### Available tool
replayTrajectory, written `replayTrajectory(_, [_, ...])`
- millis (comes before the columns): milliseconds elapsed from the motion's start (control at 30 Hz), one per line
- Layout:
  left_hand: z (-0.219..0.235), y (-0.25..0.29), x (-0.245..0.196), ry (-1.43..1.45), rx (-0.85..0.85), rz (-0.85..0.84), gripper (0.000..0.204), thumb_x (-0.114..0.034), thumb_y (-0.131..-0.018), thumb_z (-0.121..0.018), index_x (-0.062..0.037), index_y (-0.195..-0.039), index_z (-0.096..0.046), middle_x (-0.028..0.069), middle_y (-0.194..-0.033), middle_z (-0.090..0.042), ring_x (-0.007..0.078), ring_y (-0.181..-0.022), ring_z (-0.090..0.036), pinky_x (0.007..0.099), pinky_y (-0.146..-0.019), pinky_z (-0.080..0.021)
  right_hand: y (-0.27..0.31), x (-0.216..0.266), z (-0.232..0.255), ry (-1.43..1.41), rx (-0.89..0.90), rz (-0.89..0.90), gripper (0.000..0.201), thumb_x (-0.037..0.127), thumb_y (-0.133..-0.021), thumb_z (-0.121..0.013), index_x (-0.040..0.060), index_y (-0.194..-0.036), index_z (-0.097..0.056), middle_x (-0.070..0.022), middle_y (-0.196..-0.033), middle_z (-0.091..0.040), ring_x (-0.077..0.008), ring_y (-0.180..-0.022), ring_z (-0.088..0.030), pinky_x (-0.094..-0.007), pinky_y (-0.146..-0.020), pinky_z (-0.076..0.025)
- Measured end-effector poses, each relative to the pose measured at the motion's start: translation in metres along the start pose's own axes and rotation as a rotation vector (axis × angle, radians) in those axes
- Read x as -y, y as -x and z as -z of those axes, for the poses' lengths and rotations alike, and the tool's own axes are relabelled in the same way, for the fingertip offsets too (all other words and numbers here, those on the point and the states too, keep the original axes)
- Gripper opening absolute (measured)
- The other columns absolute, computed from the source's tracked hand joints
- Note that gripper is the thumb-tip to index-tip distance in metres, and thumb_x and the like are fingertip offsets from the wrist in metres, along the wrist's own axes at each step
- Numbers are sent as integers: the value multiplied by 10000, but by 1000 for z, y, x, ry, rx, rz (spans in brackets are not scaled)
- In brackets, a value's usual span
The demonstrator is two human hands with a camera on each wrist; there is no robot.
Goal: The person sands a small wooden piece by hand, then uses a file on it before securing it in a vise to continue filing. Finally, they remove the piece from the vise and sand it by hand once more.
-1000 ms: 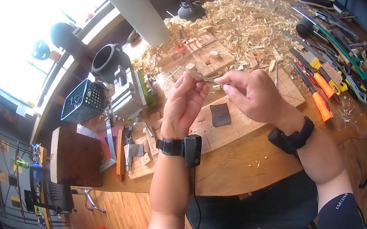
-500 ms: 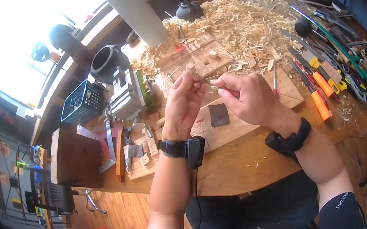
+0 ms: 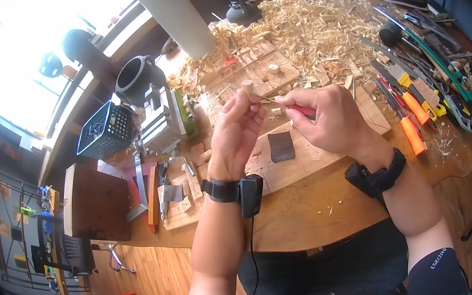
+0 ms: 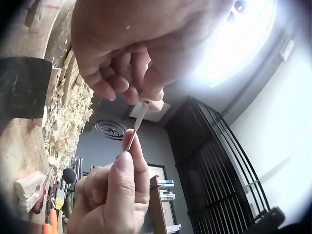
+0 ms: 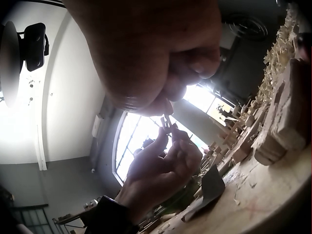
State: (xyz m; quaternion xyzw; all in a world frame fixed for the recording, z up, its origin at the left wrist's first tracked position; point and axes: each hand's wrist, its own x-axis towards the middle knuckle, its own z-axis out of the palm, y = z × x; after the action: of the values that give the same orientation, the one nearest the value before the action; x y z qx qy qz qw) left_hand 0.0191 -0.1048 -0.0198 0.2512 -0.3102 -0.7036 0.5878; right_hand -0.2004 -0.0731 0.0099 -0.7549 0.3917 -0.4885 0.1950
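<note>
My left hand (image 3: 237,132) pinches a small pale wooden piece (image 3: 247,86) between thumb and fingers, above the wooden board. From the right, my right hand (image 3: 329,118) pinches a thin metal tool (image 3: 266,99) whose tip reaches the piece. In the left wrist view the tool's flat blade (image 4: 141,116) touches the wooden piece (image 4: 155,104) near a dark spot, with the right hand (image 4: 114,192) below and the left hand (image 4: 146,44) above. The right wrist view shows the left hand (image 5: 161,168) beyond the right hand (image 5: 151,53); the contact there is small and dim.
A dark square sheet (image 3: 282,147) lies on the wooden board (image 3: 319,152). Wood shavings (image 3: 316,28) cover the back of the table. Knives and orange-handled tools (image 3: 412,136) lie at the right; a metal vise (image 3: 160,125), basket (image 3: 100,131) and wooden box (image 3: 96,203) stand at the left.
The right hand first moved slightly left toward the left hand, then back right, turning a little, and the tool's shaft shows more between them. The left hand has barely moved.
</note>
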Motion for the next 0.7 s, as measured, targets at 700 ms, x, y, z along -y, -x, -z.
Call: replayTrajectory(700, [-4,3,-1,-23,52,52,120,-155,-1044,-620,-42,-1046,-663,65,-967,-683,159,-875,-625,345,-884,-553,-2,-4,1,-92,62,-104,165,110,-906,-674,43,-1025,-766,-158,-730,-717,-225,-637,-719,-332,-612,-538])
